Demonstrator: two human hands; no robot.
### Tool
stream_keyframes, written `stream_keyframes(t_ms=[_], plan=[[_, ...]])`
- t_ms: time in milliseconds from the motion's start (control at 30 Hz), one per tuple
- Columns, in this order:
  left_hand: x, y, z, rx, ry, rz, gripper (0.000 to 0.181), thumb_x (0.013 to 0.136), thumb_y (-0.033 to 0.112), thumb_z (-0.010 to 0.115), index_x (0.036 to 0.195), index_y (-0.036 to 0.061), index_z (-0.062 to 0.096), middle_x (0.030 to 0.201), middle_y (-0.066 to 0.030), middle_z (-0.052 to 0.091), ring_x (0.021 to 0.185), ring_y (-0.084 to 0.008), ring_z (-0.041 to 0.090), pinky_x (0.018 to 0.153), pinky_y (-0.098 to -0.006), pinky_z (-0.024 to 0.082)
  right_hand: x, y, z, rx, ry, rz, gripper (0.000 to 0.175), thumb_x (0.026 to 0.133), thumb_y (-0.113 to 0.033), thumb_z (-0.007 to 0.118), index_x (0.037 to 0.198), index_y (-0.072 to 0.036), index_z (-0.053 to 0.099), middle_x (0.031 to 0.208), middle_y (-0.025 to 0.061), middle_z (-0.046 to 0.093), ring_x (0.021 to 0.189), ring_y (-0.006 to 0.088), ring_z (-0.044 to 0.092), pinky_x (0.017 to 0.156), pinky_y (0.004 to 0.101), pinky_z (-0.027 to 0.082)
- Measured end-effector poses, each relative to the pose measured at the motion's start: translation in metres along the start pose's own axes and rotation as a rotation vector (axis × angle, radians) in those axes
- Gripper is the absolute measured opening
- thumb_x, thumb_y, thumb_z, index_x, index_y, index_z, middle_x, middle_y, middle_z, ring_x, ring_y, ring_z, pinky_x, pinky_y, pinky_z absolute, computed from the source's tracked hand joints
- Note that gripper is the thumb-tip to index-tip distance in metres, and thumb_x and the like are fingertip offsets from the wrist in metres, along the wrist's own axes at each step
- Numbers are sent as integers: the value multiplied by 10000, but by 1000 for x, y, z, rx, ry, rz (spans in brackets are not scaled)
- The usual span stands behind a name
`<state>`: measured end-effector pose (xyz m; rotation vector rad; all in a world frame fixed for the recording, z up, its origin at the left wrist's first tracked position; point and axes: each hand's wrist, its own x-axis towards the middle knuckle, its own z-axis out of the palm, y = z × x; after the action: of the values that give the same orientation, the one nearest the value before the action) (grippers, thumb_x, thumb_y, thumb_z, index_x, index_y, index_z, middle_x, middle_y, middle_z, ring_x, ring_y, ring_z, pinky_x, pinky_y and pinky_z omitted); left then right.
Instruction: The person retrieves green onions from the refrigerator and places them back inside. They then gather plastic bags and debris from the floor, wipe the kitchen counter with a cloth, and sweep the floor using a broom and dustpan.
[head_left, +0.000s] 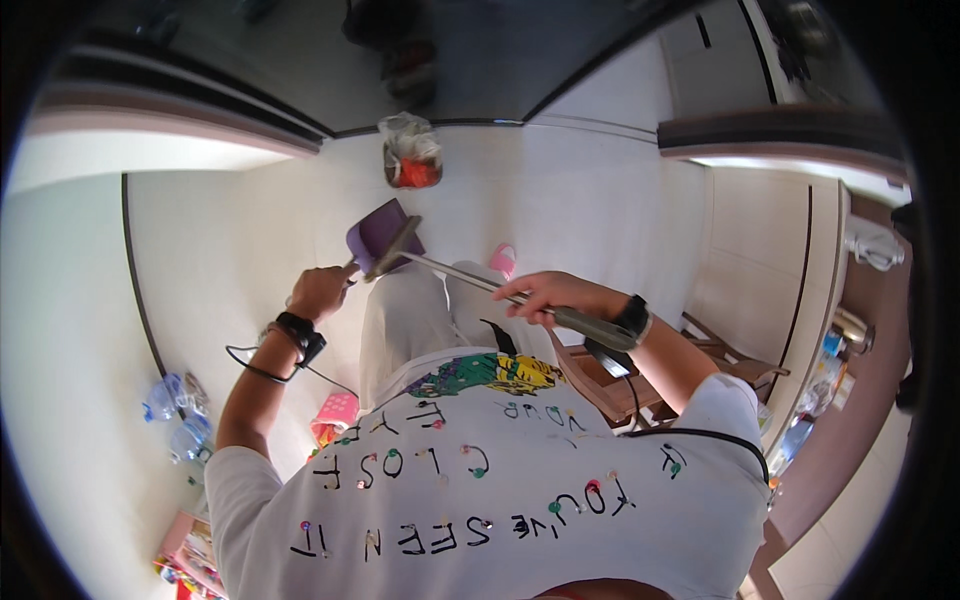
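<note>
In my left hand is the handle of a purple dustpan, which is in front of my left leg. My right hand grips the metal shaft of a broom; its thick grey grip runs back past my wrist. The narrow broom head lies across the mouth of the dustpan. Any dirt inside the pan is too small to make out. A pink slipper shows on the floor beyond my right knee.
A waste bin with a plastic liner stands ahead by a dark glass door. Wooden chairs are close at my right, before a cabinet. Plastic bottles and a pink basket are at left.
</note>
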<state>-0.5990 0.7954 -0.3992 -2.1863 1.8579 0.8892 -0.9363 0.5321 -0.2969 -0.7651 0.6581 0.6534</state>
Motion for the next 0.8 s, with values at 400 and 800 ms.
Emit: stream_keyframes(t_ms=[400,800], plan=[[189,243,-7,-303,-14,-124,476,841,274,657,1286,151,543,1122,-140,677,1029,-350,641,878,-437,508,-229,168,-125,463,471,-297,534,836,42,568,1359,9,472,1151,132,589,637,54,523,583,193,476],[365,362,-41,-384,142,119,326,835,263,696,1050,63,555,840,-214,665,802,-422,641,685,-477,501,-241,208,-262,1743,186,-443,291,994,-224,542,763,-69,454,557,-43,401,409,24,387,371,150,401]])
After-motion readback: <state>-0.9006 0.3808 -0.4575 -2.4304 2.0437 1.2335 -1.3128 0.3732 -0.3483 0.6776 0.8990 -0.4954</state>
